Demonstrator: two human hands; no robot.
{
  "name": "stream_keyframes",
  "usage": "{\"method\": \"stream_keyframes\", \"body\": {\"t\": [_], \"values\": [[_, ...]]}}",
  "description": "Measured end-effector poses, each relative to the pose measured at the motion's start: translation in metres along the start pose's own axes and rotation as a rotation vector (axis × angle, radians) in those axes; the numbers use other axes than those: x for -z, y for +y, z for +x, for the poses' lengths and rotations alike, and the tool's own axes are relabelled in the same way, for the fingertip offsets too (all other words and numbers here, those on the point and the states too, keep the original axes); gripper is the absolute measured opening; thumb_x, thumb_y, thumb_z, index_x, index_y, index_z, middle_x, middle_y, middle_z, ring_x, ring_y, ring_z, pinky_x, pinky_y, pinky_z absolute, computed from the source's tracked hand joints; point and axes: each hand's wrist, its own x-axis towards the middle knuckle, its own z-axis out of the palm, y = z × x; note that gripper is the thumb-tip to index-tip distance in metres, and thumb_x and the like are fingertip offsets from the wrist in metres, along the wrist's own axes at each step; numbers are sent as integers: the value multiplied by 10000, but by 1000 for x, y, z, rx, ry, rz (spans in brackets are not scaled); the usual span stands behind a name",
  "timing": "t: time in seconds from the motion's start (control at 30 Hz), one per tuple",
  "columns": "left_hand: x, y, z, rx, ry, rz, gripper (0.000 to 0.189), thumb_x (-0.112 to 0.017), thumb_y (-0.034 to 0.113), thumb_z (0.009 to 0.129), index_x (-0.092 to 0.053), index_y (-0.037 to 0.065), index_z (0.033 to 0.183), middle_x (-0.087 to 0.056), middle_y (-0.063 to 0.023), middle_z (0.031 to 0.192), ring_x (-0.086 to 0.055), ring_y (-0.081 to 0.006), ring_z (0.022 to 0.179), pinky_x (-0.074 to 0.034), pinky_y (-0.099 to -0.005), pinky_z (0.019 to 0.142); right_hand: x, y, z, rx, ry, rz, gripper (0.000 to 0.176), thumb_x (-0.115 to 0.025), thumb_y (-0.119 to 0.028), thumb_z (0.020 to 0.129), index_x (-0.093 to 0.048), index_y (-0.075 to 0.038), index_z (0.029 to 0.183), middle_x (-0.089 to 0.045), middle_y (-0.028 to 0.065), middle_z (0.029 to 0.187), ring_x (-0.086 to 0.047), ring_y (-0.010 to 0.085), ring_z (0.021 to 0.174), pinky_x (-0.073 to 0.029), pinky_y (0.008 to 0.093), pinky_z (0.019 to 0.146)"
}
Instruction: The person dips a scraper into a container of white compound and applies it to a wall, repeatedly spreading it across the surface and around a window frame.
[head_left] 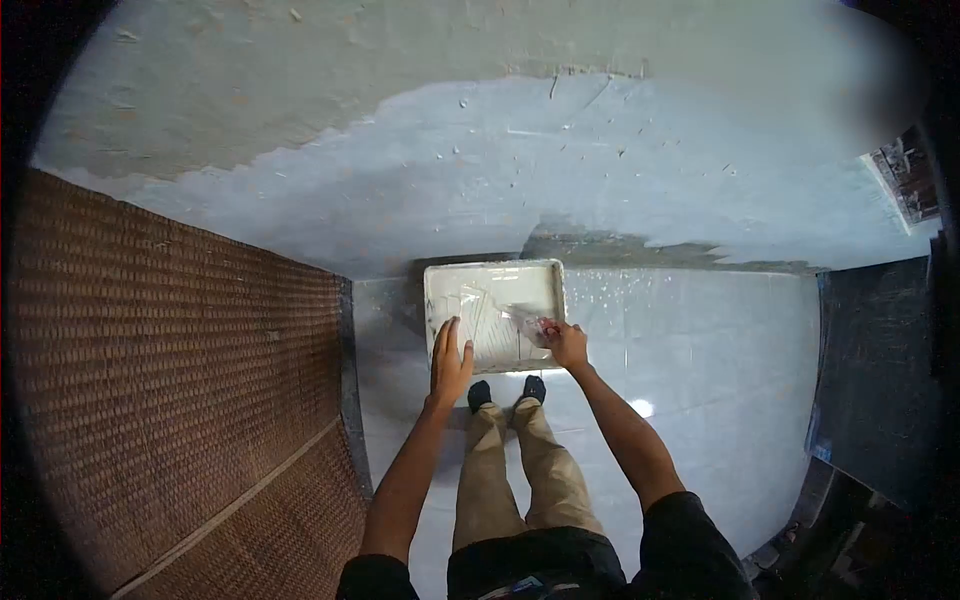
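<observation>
Right hand [571, 347] wrapped round the reddish-handled hand tool [546, 330], long axis running to ten o'clock, over the white paint tray [495, 263]! Left hand [451, 374], farther from the tool, fingers outstretched, at the tray's half-past-seven.

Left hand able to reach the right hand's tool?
Likely yes: the left hand is open at the tray, with nothing visible between it and the tool in the right hand.
</observation>
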Motion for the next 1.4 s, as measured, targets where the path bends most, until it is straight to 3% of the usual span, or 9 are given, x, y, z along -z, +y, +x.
{"method": "stream_keyframes", "body": {"t": [0.03,0.13,0.27,0.4,0.47,0.77,1.17,1.3,1.4], "values": [[-7,-9,-8,-11,-2,7,530,-547,143,941,-387,-33,1415,-432,-242,1422,-416,-393,1322,-341,-448,1103,-7,-2,-4,-33,25,19,210,-602,-273,909,-707,-217,1083,-717,112,949,-633,352,878,-481,521,764],[-22,-28,-22,-6,-13,-20,535,-552,147,935,-391,-43,1408,-432,-246,1421,-413,-397,1323,-334,-450,1106,-15,-9,-12,15,-33,-28,187,-591,-254,911,-709,-228,1054,-697,91,932,-607,335,961,-425,538,773],[-35,-49,-33,53,-4,-3,533,-550,149,929,-397,-54,1399,-437,-256,1410,-410,-405,1319,-324,-458,1111,-52,8,-20,113,-69,-170,216,-585,-168,889,-705,-241,1053,-681,85,920,-567,294,1052,-385,501,798],[-39,-67,-40,90,-27,36,549,-540,189,939,-385,-59,1404,-425,-260,1416,-397,-409,1323,-307,-467,1119,-51,9,-26,85,-10,-159,228,-598,-163,879,-701,-231,1070,-699,64,955,-541,278,1097,-375,484,808],[-41,-78,-45,125,-42,13,568,-517,236,958,-363,-60,1418,-407,-257,1430,-380,-408,1332,-289,-475,1127,-44,8,-30,168,-119,-212,236,-616,-190,868,-698,-216,1088,-715,38,998,-524,276,1110,-363,469,826],[-38,-92,-65,230,-127,95,579,-477,287,994,-324,-25,1457,-380,-242,1455,-364,-390,1351,-284,-469,1131,-35,4,-22,302,-196,-273,254,-647,-190,841,-706,-223,1086,-724,20,1010,-526,240,1039,-355,438,839],[-37,-104,-80,188,-132,74,570,-503,223,978,-319,-11,1463,-366,-222,1466,-362,-390,1348,-288,-479,1123,-24,1,5,446,-265,-303,248,-662,-186,831,-736,-247,1060,-725,-8,1022,-522,256,997,-370,406,853],[-36,-99,-81,216,-150,104,563,-502,222,980,-326,-14,1459,-374,-226,1461,-358,-390,1353,-286,-476,1127,-24,5,23,408,-307,-251,228,-650,-231,852,-741,-257,1059,-723,-14,1038,-511,272,1017,-371,414,872],[-35,-94,-78,224,-175,98,559,-487,230,987,-322,-23,1458,-380,-231,1457,-352,-390,1358,-286,-474,1129,-14,1,37,319,-427,-294,225,-652,-333,857,-748,-249,1043,-725,16,1043,-574,275,997,-407,440,831]]}}
